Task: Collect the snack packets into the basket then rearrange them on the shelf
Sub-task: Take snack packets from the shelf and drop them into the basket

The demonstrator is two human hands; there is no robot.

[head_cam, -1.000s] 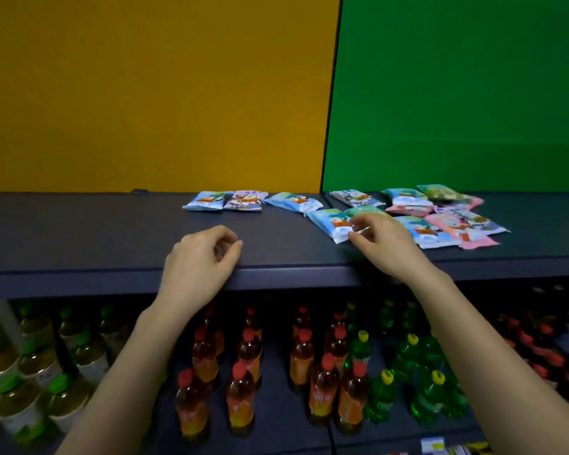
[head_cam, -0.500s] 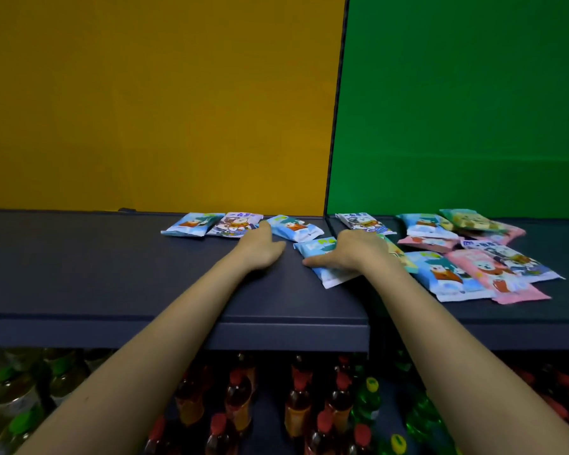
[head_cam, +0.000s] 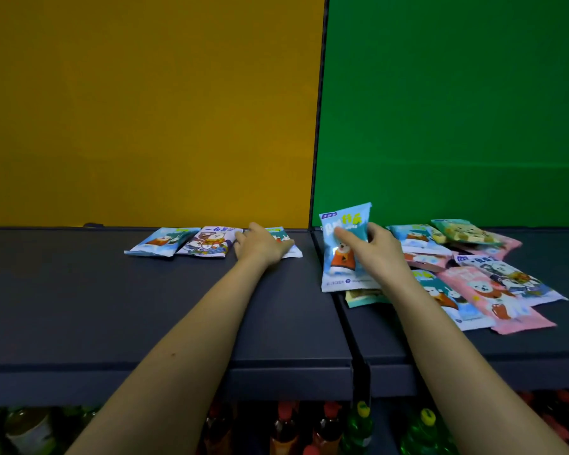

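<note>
My right hand (head_cam: 373, 251) grips a light blue snack packet (head_cam: 342, 257) and holds it tilted up above the dark shelf (head_cam: 145, 307). My left hand (head_cam: 260, 246) lies flat on another blue packet (head_cam: 284, 241) at the back of the shelf, fingers spread over it. Left of that lie a purple-white packet (head_cam: 207, 244) and a blue packet (head_cam: 163, 241) in a row. A loose pile of blue, pink and green packets (head_cam: 480, 277) covers the shelf to the right of my right hand. No basket is in view.
A yellow back panel (head_cam: 145, 110) and a green one (head_cam: 457, 110) stand behind the shelf, split by a dark seam. Below the shelf's front edge stand bottles with red caps (head_cam: 284, 428) and green bottles with yellow caps (head_cam: 358, 425).
My right hand has lifted the blue packet off the shelf and tilted it upright. My left hand slid onto the blue packet at the back. The camera moved closer.
</note>
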